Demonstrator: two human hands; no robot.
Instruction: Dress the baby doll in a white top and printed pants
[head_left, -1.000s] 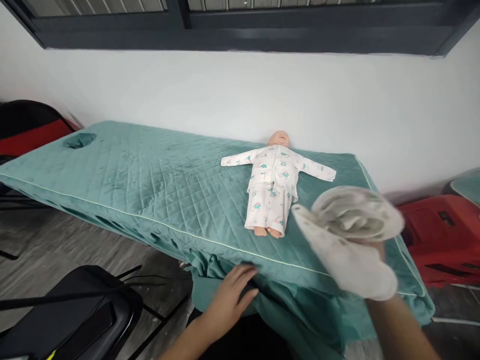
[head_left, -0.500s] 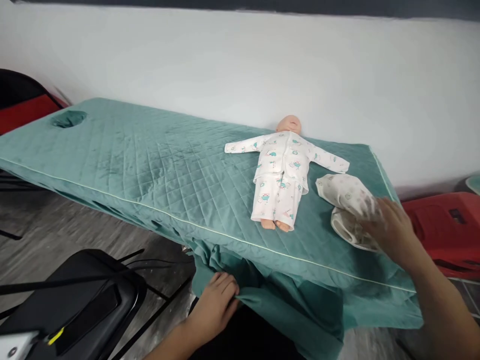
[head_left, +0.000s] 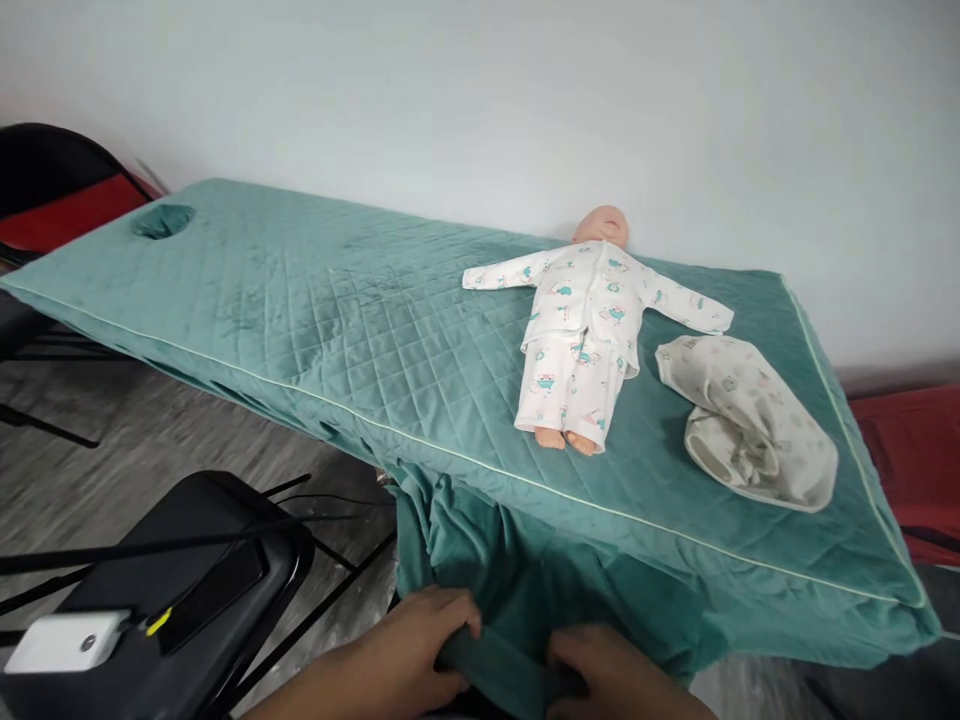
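My left hand is closed on the edge of a loose green cloth that hangs at the front of the bed. A short way along the same edge, my right hand also grips the cloth. On the green quilted bed a baby doll lies on its back, arms spread, in a white printed jacket and trousers. To the right of the doll rests a crumpled pale printed garment, untouched by either hand.
At lower left stands a black folding chair with a white device and cables on its seat. A black and red chair is beyond the bed's left end. Something red stands past the right end; a white wall runs behind.
My right hand has left the pale garment and come down to the cloth, which it now grips. The left hand keeps its hold. The view has shifted slightly.
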